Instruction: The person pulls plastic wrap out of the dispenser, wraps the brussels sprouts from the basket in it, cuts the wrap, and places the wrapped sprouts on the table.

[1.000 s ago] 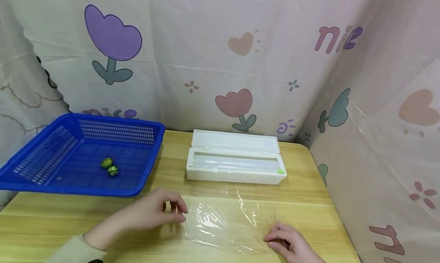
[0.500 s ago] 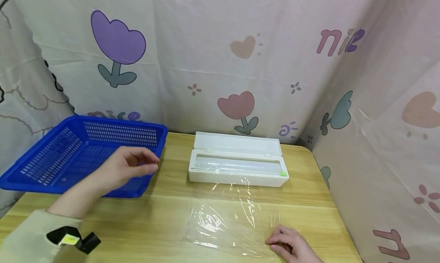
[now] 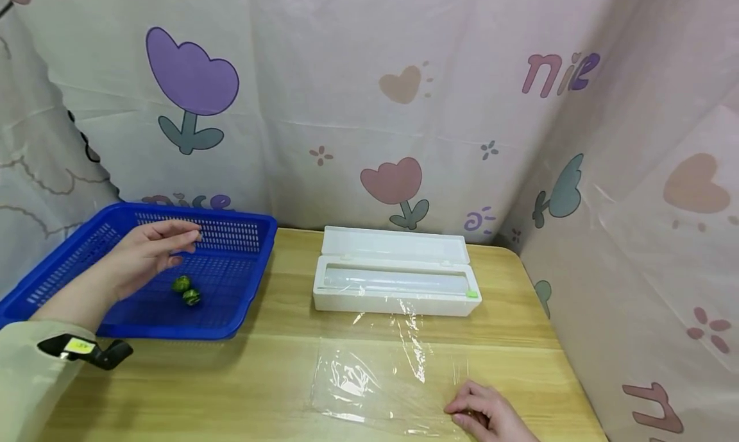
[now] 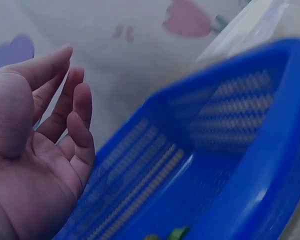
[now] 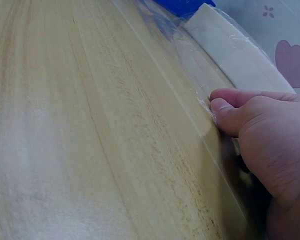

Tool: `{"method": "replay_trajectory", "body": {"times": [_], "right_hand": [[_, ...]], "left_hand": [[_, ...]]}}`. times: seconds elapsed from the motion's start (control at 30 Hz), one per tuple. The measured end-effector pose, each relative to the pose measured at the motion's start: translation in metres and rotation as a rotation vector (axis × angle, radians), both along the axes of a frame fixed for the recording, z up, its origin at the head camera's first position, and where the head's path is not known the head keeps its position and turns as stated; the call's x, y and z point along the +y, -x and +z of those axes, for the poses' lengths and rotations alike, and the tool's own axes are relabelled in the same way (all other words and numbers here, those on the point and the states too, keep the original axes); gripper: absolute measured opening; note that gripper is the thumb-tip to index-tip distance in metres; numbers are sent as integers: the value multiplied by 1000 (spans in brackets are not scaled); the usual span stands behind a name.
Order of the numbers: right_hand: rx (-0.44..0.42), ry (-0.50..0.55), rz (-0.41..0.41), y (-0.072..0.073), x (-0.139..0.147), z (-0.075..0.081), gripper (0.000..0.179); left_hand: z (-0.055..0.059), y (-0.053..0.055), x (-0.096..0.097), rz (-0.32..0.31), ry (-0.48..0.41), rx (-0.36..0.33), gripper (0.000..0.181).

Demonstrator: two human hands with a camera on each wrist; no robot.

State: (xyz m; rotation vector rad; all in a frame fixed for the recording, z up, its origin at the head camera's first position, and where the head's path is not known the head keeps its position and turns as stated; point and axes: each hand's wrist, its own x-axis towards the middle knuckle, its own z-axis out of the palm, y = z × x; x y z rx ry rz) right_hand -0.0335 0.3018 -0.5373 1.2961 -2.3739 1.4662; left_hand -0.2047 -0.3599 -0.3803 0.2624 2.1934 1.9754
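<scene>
My left hand point(image 3: 147, 253) hovers over the blue plastic basket point(image 3: 173, 332), its fingers loosely bent and holding nothing. Inside the basket, two small round green-and-yellow patterned things point(image 3: 186, 290) lie side by side below the hand. At the front right, my right hand point(image 3: 487, 410) pinches a corner of clear cling film point(image 3: 369, 391) between thumb and fingers. From there the film stretches back over the table to a white cling film box point(image 3: 392, 306), whose lid point(image 3: 395, 244) is tipped back. A film roll point(image 3: 398, 280) shows in the box window.
A green slider point(image 3: 471, 294) sits at the right end of the box. The wooden table point(image 3: 277, 365) ends at a printed curtain point(image 3: 300, 108) behind and on the right. The basket's front rim stands near the table's left side.
My left hand has left the film's left corner and moved left, up over the basket. My right hand keeps its pinch on the film in about the same place.
</scene>
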Motion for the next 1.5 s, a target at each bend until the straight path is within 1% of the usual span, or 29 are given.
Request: {"method": "replay_trajectory", "body": {"times": [0.1, 0.2, 0.27, 0.33, 0.43, 0.53, 0.6, 0.63, 0.7, 0.77, 0.8, 0.87, 0.93, 1.1, 1.17, 1.3, 1.4, 1.5], "right_hand": [[-47, -11, -13, -2, 0, 2, 36], [-82, -15, -20, -4, -1, 3, 39], [-87, -12, -20, -4, -1, 3, 40], [-70, -4, -14, -4, -2, 1, 41], [-64, -3, -16, -4, -2, -1, 42], [-79, -13, -26, -5, 0, 0, 42], [-83, -15, -28, -6, 1, 1, 43], [-83, -13, -27, -6, 1, 1, 43], [-74, -6, -18, -5, 2, 0, 44], [-61, 0, -9, -5, 2, -1, 44], [-62, -1, -11, -4, 2, -1, 44], [-56, 0, -12, -4, 2, -2, 43], [-59, 4, -16, -4, 1, -4, 43], [-32, 19, -13, -4, 0, -6, 46], [-24, 18, -17, -3, -1, -6, 46], [-43, 2, -38, -3, -1, -4, 45], [-61, -17, -55, -3, -1, -1, 43], [-77, -26, -62, -3, -1, 1, 41]], "left_hand": [[-9, 9, -20, 23, 73, -60, 24], [-19, 14, -35, 30, 106, -154, 25], [-25, 16, -42, 23, 115, -216, 26], [-30, 17, -47, 19, 149, -262, 24], [-35, 18, -52, -10, 238, -287, 23], [-38, 21, -54, -44, 359, -292, 45], [-40, 22, -54, -83, 445, -297, 64], [-40, 23, -53, -106, 483, -303, 70], [-41, 23, -54, -149, 532, -319, 72], [-43, 22, -55, -172, 544, -332, 70], [-43, 22, -56, -173, 543, -339, 68], [-45, 22, -57, -164, 540, -337, 63], [-46, 23, -57, -174, 561, -318, 58], [-47, 26, -57, -221, 658, -281, 47], [-48, 26, -55, -213, 670, -271, 46], [-50, 26, -49, -212, 671, -208, 41], [-50, 27, -46, -211, 674, -150, 33], [-49, 27, -45, -177, 689, -125, 22]]}}
